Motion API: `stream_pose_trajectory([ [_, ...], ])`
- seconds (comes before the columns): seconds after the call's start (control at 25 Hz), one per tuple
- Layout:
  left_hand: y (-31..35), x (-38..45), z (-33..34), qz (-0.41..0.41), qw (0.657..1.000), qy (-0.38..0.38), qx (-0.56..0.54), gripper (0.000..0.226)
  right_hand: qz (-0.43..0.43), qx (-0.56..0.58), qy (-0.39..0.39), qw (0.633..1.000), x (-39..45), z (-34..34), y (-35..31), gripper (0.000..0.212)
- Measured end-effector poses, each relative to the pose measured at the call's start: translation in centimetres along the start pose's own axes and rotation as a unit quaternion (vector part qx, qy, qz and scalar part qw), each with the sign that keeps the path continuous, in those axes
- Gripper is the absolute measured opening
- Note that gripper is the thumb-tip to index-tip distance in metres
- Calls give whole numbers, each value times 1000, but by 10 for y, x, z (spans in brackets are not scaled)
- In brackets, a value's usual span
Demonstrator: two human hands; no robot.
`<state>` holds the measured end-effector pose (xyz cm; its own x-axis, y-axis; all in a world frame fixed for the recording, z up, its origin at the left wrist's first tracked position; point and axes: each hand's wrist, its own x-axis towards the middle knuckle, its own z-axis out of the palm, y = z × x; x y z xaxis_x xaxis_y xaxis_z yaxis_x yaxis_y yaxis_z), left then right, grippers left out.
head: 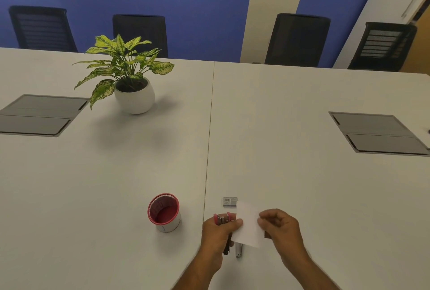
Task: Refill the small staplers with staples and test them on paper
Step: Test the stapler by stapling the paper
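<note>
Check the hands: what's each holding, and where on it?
Left hand grips a small pink stapler around its body, thumb on the left edge of the paper slip. Right hand pinches the slip's right edge.

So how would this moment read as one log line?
left hand: grips stapler | right hand: pinches paper | stage: test

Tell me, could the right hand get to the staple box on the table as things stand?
Probably yes, once it frees itself. The right hand is pinching the paper, so it must let go first. The staple box lies just beyond the paper on the table, with nothing standing between.
</note>
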<state>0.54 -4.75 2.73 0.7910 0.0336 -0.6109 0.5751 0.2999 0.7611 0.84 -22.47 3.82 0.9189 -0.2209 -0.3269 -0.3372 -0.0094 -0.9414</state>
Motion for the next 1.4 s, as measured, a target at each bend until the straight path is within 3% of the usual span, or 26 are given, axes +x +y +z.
stream_pose_trajectory([
  [0.16, 2, -3, 3, 16, 1000, 15, -3, 18, 41, 29, -60, 997, -4, 0, 1, 24],
  [0.56, 6, -4, 2, 65, 998, -3, -8, 24, 31, 31, -67, 997, 1, -2, 0, 33],
  [0.76, 6, -2, -4, 91, 992, -43, 71, 34, 3, -39, -70, 997, 2, -5, 0, 42],
  [1.0, 4, 3, -3, 143, 977, -7, 159, 29, -86, -234, -44, 967, 1, 0, 2, 35],
  [1.12, 2, 4, -3, 144, 974, -1, 176, 24, -119, -279, -43, 952, 1, 1, 3, 27],
  [1.28, 5, 3, -3, 123, 985, -5, 125, 29, -54, -230, -76, 969, 6, -3, 4, 14],
  [1.4, 9, -1, -1, 76, 995, 13, 68, 46, 11, -103, -60, 993, 8, -5, 4, 5],
])
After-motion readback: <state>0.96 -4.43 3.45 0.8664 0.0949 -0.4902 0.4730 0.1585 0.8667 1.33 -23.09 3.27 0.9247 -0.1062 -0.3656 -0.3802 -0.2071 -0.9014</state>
